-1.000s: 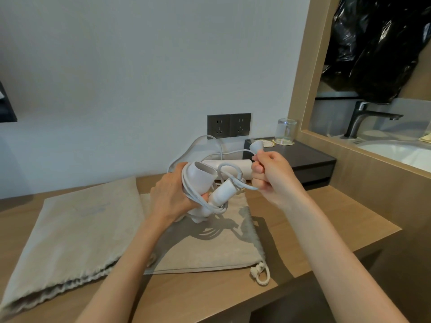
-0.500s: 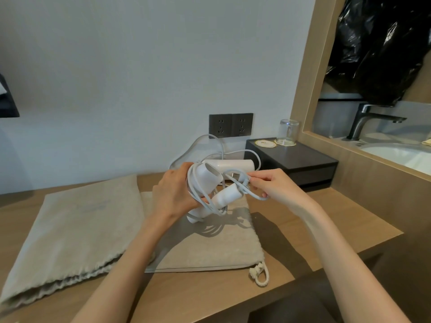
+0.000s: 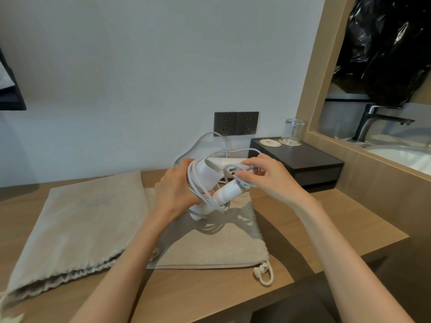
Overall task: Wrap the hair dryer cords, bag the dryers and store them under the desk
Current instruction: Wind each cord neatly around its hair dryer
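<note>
1. Desk (image 3: 314,220): wood; the frame cuts off its near edge.
2. Left bag (image 3: 77,224): beige, lying flat; its lower corner runs out of my view.
3. Right bag (image 3: 210,250): flat on the desk, part hidden by a forearm.
4. Hair dryer (image 3: 224,194): white, held above the right bag. The left hand (image 3: 175,194) grips its barrel, fingertips hidden.
5. Second dryer (image 3: 224,162): lying behind, mostly blocked.
6. Cord (image 3: 198,194): looped round the held dryer. The right hand (image 3: 268,180) pinches it at the handle; I cannot make out the plug.
</note>
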Available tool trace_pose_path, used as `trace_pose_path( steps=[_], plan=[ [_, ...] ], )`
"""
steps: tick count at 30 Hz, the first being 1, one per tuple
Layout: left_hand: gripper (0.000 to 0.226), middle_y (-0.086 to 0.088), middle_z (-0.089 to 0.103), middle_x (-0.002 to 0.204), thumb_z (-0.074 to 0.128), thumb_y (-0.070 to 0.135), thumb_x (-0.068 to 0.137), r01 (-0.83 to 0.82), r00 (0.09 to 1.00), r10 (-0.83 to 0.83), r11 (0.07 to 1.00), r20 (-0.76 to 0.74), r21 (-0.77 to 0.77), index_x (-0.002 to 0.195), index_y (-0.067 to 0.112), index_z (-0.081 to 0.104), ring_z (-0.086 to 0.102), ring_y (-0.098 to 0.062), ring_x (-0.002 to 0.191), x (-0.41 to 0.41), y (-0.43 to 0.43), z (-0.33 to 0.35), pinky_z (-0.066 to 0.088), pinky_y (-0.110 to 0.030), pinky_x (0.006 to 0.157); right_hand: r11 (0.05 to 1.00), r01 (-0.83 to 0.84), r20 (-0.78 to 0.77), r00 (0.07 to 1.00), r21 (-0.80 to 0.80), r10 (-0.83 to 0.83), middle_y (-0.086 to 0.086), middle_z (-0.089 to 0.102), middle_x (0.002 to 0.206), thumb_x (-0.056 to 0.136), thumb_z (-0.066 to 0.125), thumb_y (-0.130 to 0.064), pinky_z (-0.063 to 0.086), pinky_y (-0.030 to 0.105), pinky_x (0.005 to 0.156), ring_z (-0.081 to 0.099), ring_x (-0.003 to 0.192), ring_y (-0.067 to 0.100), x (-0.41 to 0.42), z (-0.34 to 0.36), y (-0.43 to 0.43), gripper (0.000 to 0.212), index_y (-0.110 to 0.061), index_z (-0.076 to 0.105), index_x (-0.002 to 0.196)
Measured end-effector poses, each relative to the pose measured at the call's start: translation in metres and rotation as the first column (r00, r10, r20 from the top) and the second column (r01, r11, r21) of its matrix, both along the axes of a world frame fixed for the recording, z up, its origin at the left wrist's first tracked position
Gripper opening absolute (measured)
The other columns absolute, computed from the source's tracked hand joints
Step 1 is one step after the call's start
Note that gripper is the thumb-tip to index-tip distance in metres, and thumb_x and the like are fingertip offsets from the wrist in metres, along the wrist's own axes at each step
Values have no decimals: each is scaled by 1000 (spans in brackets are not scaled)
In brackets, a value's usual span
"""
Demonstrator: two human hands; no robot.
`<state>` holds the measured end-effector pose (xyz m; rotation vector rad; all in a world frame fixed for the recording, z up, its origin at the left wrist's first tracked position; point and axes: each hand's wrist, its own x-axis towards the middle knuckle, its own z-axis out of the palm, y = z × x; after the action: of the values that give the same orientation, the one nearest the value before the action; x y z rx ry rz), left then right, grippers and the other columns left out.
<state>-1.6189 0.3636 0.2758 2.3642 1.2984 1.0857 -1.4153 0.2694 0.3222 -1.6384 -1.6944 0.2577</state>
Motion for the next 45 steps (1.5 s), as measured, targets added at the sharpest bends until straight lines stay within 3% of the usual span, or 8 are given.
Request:
trace_pose_path(
  steps=[5,11,18,27,31,34,40,45],
  plan=[
    [70,9,59,99,77,60,57,17,1000,-17,1000,3,5,114,37,46,55,-21,90,0,1,0,39,-32,67,995,-102,-88,991,-11,101,9,55,100,92,57,-32,39,5,69,49,83,7,3,-5,6,23,-21,67,109],
    [60,16,49,90,79,54,58,38,999,-37,999,37,-31,105,37,45,45,-14,81,0,-1,2,36,-32,67,977,-206,-404,899,-50,168,-4,66,100,89,51,-52,46,22,83,61,96,9,-8,-17,10,35,-25,70,100],
    [59,14,50,87,80,50,59,45,997,-42,998,67,-45,104,32,46,46,-16,79,0,-1,3,36,-32,64,983,-176,-366,918,-41,149,-5,57,94,76,59,-49,46,25,74,58,89,8,-9,-17,19,29,-26,51,92],
    [57,14,51,82,79,50,59,57,998,-54,996,42,-70,103,32,46,51,-21,80,1,0,5,40,-34,63,988,-148,-229,961,51,155,-7,54,85,84,69,-31,43,12,64,53,72,-4,-15,-14,17,17,-21,55,84],
    [54,15,50,78,79,48,60,51,997,-46,995,60,-81,97,31,44,50,-21,78,1,3,5,39,-34,62,974,-226,-420,884,6,208,2,57,86,82,63,-45,44,30,73,55,83,12,-15,-15,14,30,-16,61,88],
    [55,12,51,83,78,47,61,60,997,-56,995,46,-76,102,28,47,48,-20,77,3,1,6,36,-32,63,994,-109,-244,963,31,114,6,55,90,88,50,-49,45,48,79,56,86,22,-17,-18,18,35,-17,63,90],
    [57,14,50,81,79,50,59,52,998,-50,997,40,-62,98,29,43,46,-19,76,3,0,5,31,-31,60,994,-34,-417,906,103,74,-8,59,94,98,47,-31,50,22,72,59,85,2,-23,-22,19,11,-22,47,104],
    [67,7,61,91,68,65,47,19,997,-11,995,77,-99,99,31,43,55,-24,83,1,6,4,46,-38,68,989,-87,-363,923,123,127,-2,51,119,93,54,-10,52,27,84,56,105,9,-21,-22,19,37,-27,37,121]
  ],
)
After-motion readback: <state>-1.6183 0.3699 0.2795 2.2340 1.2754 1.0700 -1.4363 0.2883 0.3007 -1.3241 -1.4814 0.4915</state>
